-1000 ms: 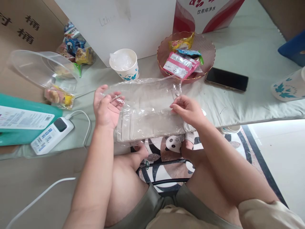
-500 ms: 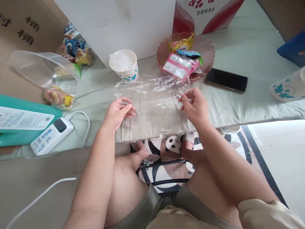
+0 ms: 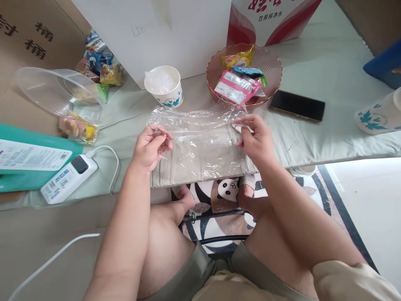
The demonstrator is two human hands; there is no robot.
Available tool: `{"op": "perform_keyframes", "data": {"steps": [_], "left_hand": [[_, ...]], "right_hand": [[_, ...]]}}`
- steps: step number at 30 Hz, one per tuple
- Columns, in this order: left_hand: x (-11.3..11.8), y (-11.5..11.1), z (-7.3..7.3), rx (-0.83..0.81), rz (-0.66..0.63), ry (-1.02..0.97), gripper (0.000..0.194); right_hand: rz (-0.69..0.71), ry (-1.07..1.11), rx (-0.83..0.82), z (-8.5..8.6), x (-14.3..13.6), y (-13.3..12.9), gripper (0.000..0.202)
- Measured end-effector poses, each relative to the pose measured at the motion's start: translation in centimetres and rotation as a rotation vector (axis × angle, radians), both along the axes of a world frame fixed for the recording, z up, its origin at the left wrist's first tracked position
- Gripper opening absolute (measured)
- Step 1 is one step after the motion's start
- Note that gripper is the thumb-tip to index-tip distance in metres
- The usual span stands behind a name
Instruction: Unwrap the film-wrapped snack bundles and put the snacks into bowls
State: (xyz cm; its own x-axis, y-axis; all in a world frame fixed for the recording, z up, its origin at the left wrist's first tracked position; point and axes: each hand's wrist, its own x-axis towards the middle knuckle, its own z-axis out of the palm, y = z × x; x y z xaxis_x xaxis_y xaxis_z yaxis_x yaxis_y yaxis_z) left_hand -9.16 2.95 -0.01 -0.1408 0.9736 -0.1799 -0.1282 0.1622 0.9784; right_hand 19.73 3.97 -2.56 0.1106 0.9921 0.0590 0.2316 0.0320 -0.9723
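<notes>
A clear, crinkled plastic bag (image 3: 203, 144) is spread between my two hands at the front of the cloth-covered surface. My left hand (image 3: 151, 146) pinches its left side, thumb against the curled fingers. On the opposite side my right hand (image 3: 255, 138) grips the bag's edge between thumb and fingers. Just beyond the bag stands a paper cup (image 3: 164, 88) with blue leaf prints, crumpled clear plastic inside it. A pink ribbed bowl (image 3: 272, 67) with a gold rim sits past my right hand and holds several wrapped snacks (image 3: 237, 86).
A dark phone (image 3: 297, 105) lies right of the bowl, with another paper cup (image 3: 379, 113) farther right. White and red boxes (image 3: 150, 33) stand at the back. Leftward are a clear plastic tub (image 3: 40, 88), snack packs (image 3: 108, 73), a white power bank (image 3: 69, 179) and a teal container (image 3: 19, 179).
My left hand has shifted slightly left and closed on the bag's side. The bag's far edge has drawn nearer, away from the paper cup. My right hand stays nearly in place.
</notes>
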Motion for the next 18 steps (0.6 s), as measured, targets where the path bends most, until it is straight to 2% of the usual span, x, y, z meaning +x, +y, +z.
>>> {"op": "perform_keyframes", "data": {"steps": [4, 8, 14, 18], "left_hand": [[-0.19, 0.05, -0.22, 0.057, 0.014, -0.063, 0.021], [-0.45, 0.01, -0.43, 0.076, 0.027, -0.075, 0.02], [-0.64, -0.06, -0.61, 0.142, 0.037, -0.093, 0.022], [-0.96, 0.08, -1.04, 0.208, 0.035, -0.119, 0.027]], "right_hand": [[0.0, 0.073, -0.041, -0.36, 0.03, 0.48, 0.024], [0.007, 0.25, -0.032, -0.14, 0.01, 0.68, 0.008], [-0.012, 0.449, 0.042, -0.3, 0.32, 0.75, 0.01], [-0.043, 0.467, 0.072, -0.44, 0.7, 0.82, 0.011]]}}
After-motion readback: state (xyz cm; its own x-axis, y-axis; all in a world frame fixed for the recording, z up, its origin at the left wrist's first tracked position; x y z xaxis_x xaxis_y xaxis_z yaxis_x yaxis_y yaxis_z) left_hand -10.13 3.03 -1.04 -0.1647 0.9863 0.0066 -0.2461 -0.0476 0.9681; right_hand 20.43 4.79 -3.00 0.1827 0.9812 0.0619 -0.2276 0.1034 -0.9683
